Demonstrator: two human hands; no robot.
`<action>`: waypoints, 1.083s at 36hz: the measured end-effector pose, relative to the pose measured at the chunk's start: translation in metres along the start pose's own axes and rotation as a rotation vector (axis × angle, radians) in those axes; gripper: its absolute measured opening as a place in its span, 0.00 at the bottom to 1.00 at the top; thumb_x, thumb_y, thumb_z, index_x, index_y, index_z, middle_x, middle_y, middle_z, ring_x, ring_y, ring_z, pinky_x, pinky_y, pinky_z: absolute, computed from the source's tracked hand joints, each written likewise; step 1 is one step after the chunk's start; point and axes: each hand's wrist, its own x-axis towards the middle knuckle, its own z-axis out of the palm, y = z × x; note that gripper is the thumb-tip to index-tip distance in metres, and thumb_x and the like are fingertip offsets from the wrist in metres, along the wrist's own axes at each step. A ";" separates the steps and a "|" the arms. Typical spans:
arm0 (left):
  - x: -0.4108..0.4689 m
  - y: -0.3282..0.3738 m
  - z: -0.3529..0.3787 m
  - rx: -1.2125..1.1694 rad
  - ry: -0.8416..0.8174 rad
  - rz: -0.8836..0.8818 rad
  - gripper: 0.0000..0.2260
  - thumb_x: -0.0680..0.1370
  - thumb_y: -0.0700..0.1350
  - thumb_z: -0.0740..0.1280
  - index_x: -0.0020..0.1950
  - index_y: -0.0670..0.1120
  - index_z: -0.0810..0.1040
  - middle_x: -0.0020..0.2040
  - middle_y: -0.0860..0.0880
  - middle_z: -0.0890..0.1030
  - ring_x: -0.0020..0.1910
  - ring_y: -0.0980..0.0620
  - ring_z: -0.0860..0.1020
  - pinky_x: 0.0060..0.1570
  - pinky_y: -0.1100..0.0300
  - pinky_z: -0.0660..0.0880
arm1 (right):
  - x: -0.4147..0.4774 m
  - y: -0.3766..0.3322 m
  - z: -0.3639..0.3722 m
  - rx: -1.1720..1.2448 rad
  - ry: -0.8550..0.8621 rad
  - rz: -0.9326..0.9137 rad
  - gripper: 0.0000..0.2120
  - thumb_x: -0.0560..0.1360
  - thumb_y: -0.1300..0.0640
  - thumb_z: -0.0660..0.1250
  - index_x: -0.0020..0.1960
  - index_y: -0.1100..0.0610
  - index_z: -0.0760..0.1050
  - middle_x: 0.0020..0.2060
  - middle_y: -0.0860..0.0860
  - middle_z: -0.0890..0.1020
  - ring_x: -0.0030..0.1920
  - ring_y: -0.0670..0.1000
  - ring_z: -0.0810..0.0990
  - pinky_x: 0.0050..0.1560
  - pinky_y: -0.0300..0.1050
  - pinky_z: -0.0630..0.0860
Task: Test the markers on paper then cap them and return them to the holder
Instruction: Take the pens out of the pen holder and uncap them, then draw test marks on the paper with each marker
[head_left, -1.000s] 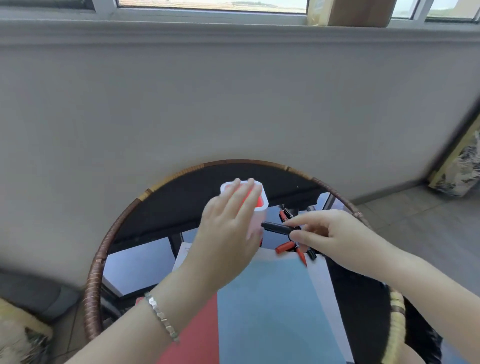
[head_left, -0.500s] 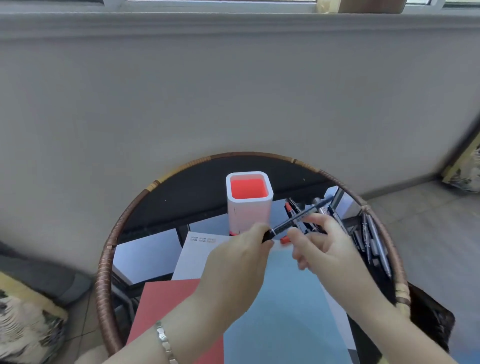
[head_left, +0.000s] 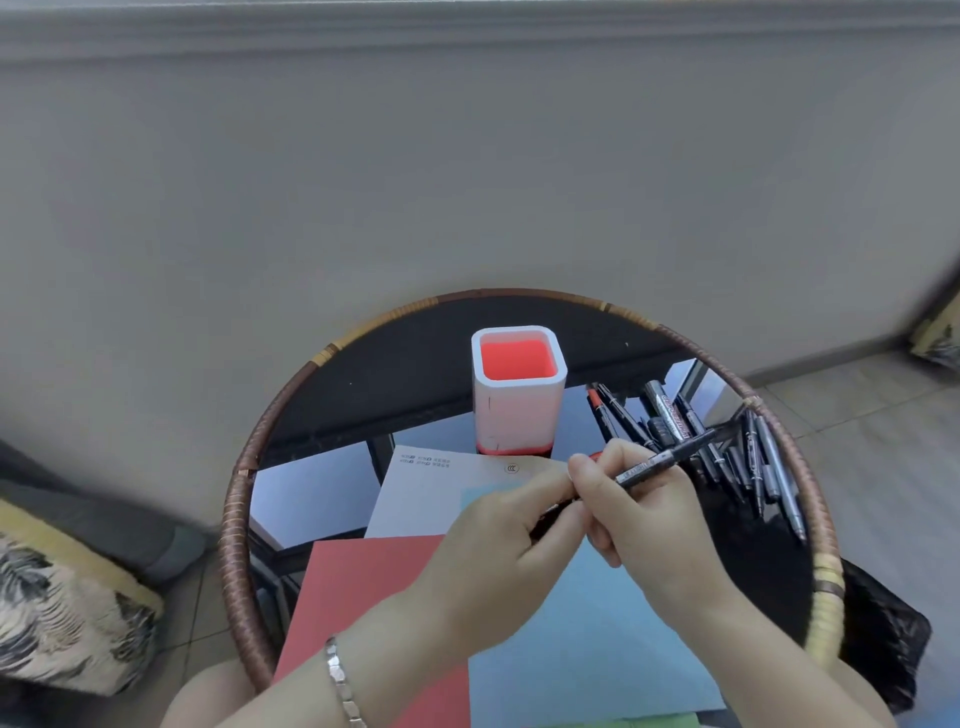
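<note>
Uncapping, by the look of it, wants a straight pull along the barrel: the right hand (head_left: 639, 514) grips the black marker (head_left: 670, 456) while the left hand (head_left: 498, 561) pinches its near end, above the blue paper (head_left: 597, 649). The white holder (head_left: 517, 410) stands empty on the bench (head_left: 405, 364), with loose markers (head_left: 670, 421) just beside it.

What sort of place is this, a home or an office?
Probably a home sitting corner: a round rattan-rimmed glass table against a plain wall, a patterned cushion, a tiled floor.
</note>
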 end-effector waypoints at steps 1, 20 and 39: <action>-0.001 -0.002 -0.001 -0.040 -0.022 -0.004 0.12 0.80 0.47 0.56 0.41 0.58 0.73 0.36 0.60 0.79 0.24 0.58 0.64 0.26 0.70 0.61 | 0.000 -0.001 0.000 0.009 -0.018 -0.011 0.16 0.70 0.56 0.65 0.25 0.53 0.66 0.16 0.48 0.68 0.18 0.46 0.64 0.20 0.35 0.62; -0.016 -0.029 -0.066 -0.284 -0.392 -0.812 0.06 0.69 0.48 0.60 0.38 0.48 0.64 0.26 0.52 0.66 0.25 0.52 0.60 0.26 0.64 0.59 | -0.015 0.023 -0.007 0.023 0.070 -0.167 0.16 0.75 0.53 0.65 0.28 0.51 0.71 0.18 0.51 0.72 0.20 0.46 0.68 0.24 0.34 0.67; -0.025 -0.105 -0.033 0.746 0.456 -0.370 0.03 0.73 0.40 0.68 0.45 0.41 0.79 0.46 0.44 0.77 0.46 0.45 0.74 0.46 0.56 0.64 | -0.023 0.071 -0.011 -1.100 -0.589 -0.334 0.15 0.76 0.42 0.59 0.60 0.47 0.67 0.73 0.40 0.57 0.73 0.36 0.48 0.67 0.30 0.35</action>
